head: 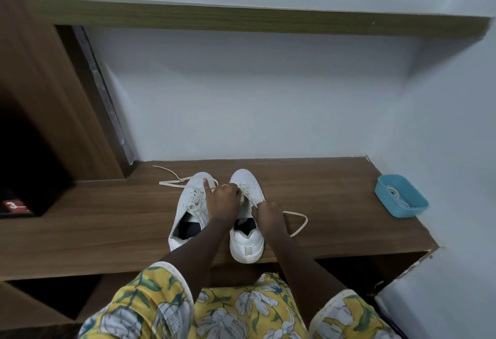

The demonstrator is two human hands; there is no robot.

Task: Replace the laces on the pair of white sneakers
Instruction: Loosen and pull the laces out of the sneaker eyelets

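Our left hand (224, 201) sits over the gap between the 2 sneakers. Its index finger is straight and points away from us, and the other fingers are curled in at the eyelet row of the right sneaker (245, 243). They appear to pinch its lace (306, 221) there, though the exact contact is hidden by the knuckles. Our right hand (268, 216) is curled on the same sneaker's near side and grips the lace where it leaves the eyelets. The slack runs out to the right in a loop on the table (335, 191). We judge that 1 hand steadies the crossing while the other draws the lace through.

Both sneakers stand side by side with toes toward the wall and heels toward us, which keeps the tongues and eyelets facing up within easy reach. The left sneaker (188, 204) is still threaded, and its loosened lace end (174, 180) trails off to the left. That suggests it is waiting its turn.

The blue tub (400, 211) stands well apart at the right end of the table. It holds coiled white laces (397, 195), probably kept there so they do not tangle with those being handled. We cannot tell whether they are the new or the old set.
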